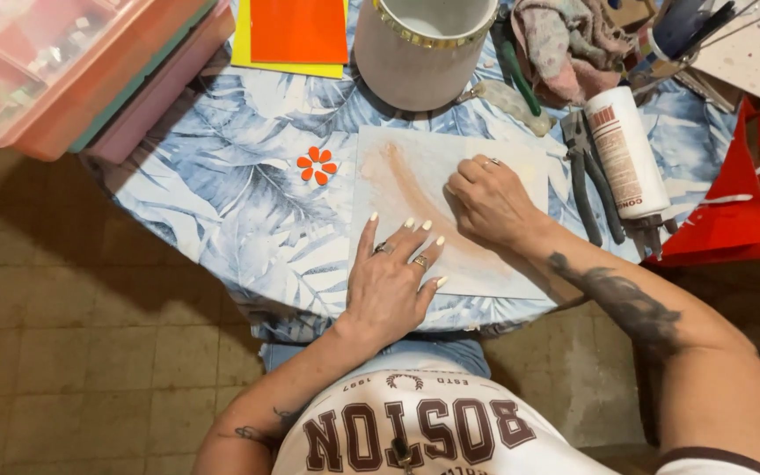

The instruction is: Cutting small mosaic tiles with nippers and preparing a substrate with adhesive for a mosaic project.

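While the left hand (390, 280) lies flat, the curled right hand (488, 202) presses a smooth rectangular tile (415, 167).

The worktop (222, 176) wears a cloth printed with pale blue and white leaves, and on it lies a whitish sheet (503, 167) smeared with a tan-pink streak beside a small orange flower (317, 164) of petals. An orange sheet (299, 28) lies over a yellow one (241, 40), a grey-white pot (420, 53) carries a gold rim, and a red bag (741, 202) shows white stripes. The storage box (46, 70) is translucent orange-pink.
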